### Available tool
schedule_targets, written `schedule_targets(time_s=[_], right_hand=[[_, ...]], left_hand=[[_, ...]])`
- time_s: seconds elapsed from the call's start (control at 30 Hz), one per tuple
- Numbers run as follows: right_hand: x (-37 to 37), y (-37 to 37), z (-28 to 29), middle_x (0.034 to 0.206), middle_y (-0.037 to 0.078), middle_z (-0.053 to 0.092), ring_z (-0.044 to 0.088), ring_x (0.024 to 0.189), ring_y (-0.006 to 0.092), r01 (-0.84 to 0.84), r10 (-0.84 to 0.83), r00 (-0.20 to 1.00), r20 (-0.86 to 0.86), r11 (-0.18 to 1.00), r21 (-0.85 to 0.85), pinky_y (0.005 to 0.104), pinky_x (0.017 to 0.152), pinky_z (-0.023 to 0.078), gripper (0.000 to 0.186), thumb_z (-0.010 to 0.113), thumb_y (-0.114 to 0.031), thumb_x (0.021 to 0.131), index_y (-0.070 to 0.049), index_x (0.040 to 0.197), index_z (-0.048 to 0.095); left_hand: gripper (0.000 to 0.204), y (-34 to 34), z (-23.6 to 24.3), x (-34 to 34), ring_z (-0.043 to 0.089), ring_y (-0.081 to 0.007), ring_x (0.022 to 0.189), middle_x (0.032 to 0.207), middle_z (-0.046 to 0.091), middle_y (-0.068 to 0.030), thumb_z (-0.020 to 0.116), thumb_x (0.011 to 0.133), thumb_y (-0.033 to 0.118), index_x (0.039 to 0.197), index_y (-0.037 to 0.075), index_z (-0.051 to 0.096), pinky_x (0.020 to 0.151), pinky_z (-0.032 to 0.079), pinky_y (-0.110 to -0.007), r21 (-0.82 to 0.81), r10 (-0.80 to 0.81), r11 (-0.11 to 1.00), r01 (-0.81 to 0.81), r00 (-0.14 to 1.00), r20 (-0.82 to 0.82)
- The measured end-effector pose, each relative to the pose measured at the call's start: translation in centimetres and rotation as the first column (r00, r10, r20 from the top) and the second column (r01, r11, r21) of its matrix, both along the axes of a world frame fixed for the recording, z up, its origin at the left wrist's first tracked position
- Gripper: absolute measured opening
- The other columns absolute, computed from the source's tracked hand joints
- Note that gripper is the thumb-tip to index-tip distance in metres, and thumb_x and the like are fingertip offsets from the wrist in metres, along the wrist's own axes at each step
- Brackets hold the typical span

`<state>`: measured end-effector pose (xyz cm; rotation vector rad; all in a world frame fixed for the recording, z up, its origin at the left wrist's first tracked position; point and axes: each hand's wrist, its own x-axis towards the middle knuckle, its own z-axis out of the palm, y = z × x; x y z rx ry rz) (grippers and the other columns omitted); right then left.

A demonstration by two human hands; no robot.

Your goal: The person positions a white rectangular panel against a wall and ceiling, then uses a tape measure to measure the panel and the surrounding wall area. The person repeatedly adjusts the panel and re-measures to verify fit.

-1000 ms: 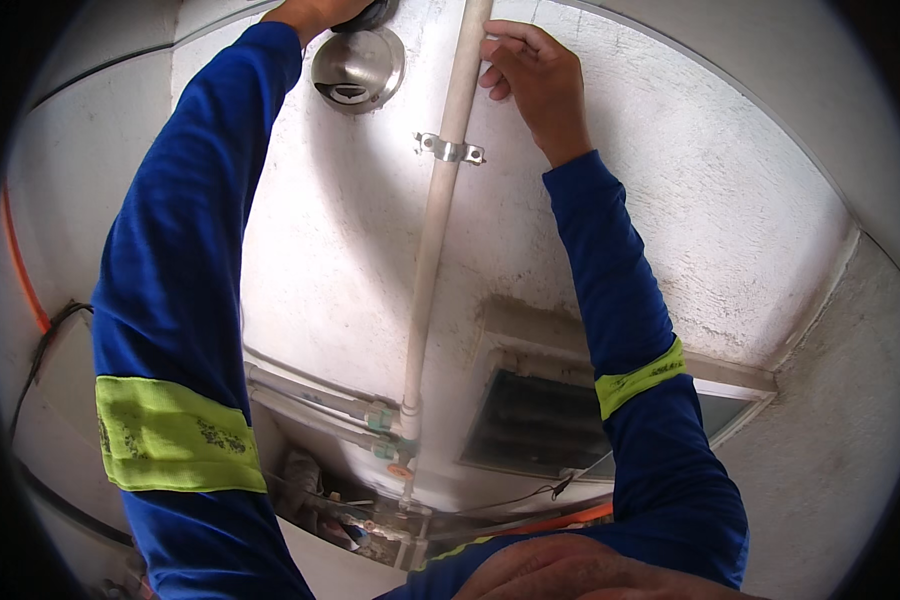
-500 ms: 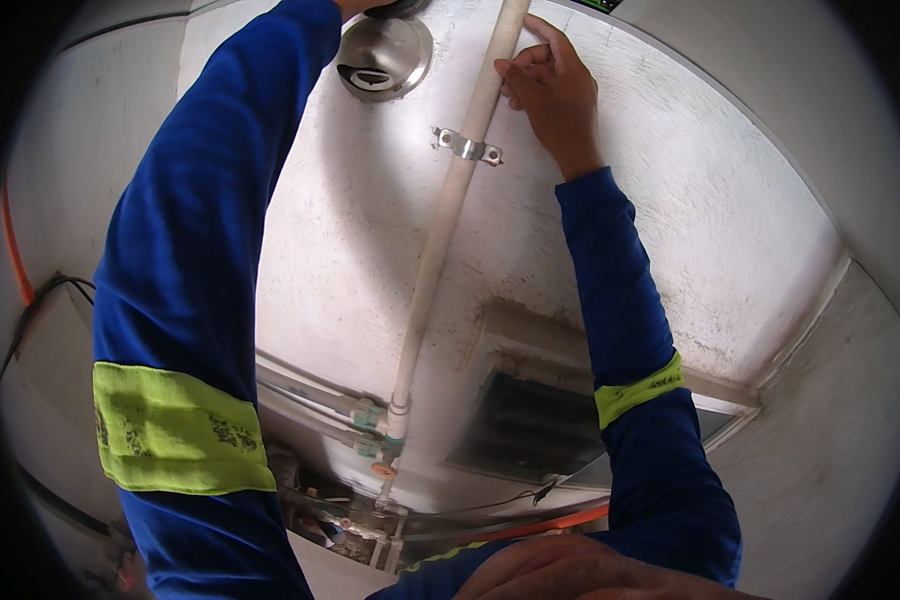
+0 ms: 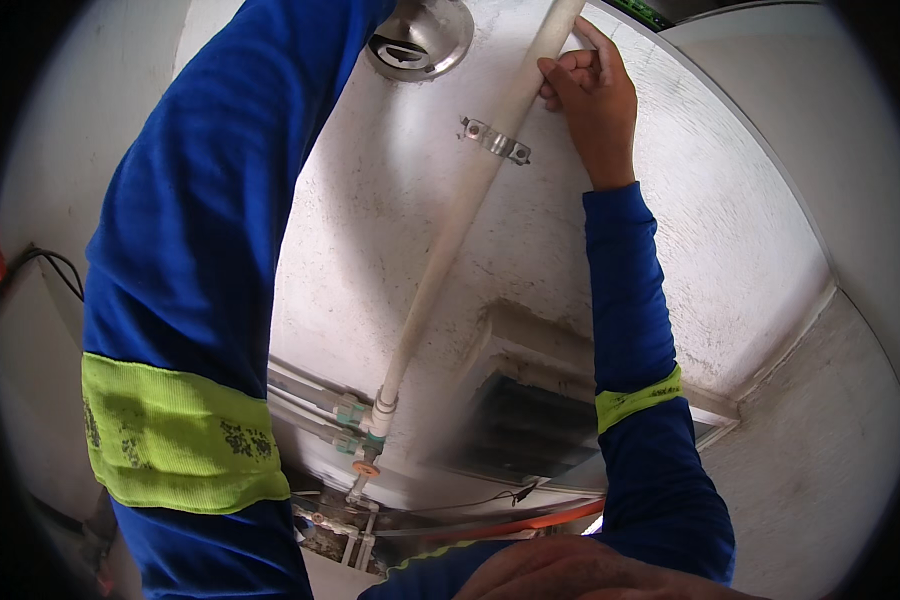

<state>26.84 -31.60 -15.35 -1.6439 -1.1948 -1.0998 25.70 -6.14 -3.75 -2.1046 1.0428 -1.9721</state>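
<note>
A long white pipe point(image 3: 452, 225) runs down a white wall, held there by a metal two-bolt clamp point(image 3: 495, 140). Beside its upper end is my right hand point(image 3: 602, 95), the thumb lapping over the pipe's edge and the index finger stretched up along its side. The other fingers are curled in against it, partly hidden. My left arm, in a blue sleeve point(image 3: 210, 180), reaches up past the top edge, so the left hand is out of sight. Close to that cuff sits a round shiny metal fitting point(image 3: 425, 40) on the wall.
Lower down, the pipe meets green-collared fittings point(image 3: 375, 440) and an orange-red valve wheel point(image 3: 366, 467). A recessed dark vent point(image 3: 520, 430) lies right of them. Several thin pipes run off to the left, and an orange pipe point(image 3: 550, 517) crosses below.
The view has shifted, so the pipe, clamp and round fitting sit higher and further right. The bit of left hand seen at the top edge has gone out of view. My right hand stays at the pipe.
</note>
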Motion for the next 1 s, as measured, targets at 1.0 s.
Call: schedule_targets(time_s=[1.0], right_hand=[[0.3, 0.1, -0.1, 0.078, -0.001, 0.056, 0.056, 0.065, 0.0069, -0.142, 0.142, 0.990, 0.010, 0.990, -0.011, 0.0216, 0.057, 0.046, 0.058, 0.067, 0.001, 0.093, -0.007, 0.147, 0.047]], left_hand=[[0.025, 0.3, 1.1, -1.1, 0.063, -0.0389, 0.078, 0.085, 0.067, -0.0205, 0.058, 0.098, 0.025, 0.091, 0.002, 0.066, 0.073, 0.049, -0.044, 0.038, -0.007, 0.999, 0.015, 0.981, -0.196]])
